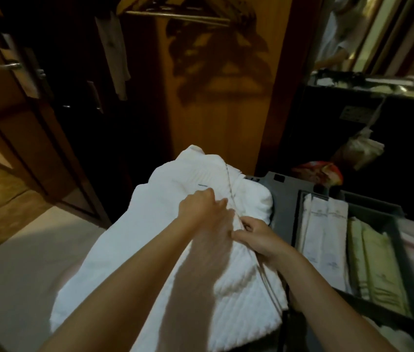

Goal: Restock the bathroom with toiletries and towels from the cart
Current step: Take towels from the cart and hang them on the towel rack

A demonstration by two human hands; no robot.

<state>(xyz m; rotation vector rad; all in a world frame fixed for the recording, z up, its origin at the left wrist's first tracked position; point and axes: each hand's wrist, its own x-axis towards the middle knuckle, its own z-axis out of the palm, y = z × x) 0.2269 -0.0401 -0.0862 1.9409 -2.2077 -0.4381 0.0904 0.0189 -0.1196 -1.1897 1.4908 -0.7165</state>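
At ten o'clock a dark wooden door (10,102) stands ajar, its metal handle (5,66) catching the light. At eight o'clock there is pale floor (23,250). At twelve o'clock wooden hangers (175,11) hang on a rail inside an open wardrobe.

The white towels (150,250) fill the middle of the view from the centre down to six o'clock. They lie in a thick folded pile at the left end of the cart (283,191). The left hand (200,207) lies on top of the pile, its fingers curled down into the cloth at a fold, so its grip is closed on the towels. Just to its right, the right hand (256,237) pinches the pile's right edge between thumb and fingers, a narrow grip on the same cloth.

From three to four o'clock the cart's grey tray holds a row of flat white packets (325,224), with green packets (373,265) beside them.

The task looks to be at an early stage. The towels are gripped but still rest on the cart, and the packets sit untouched in the tray. No bathroom is in view, so whether anything has been restocked there cannot be told. Lifting the towels, carrying them in and returning for the toiletries all seem to remain.
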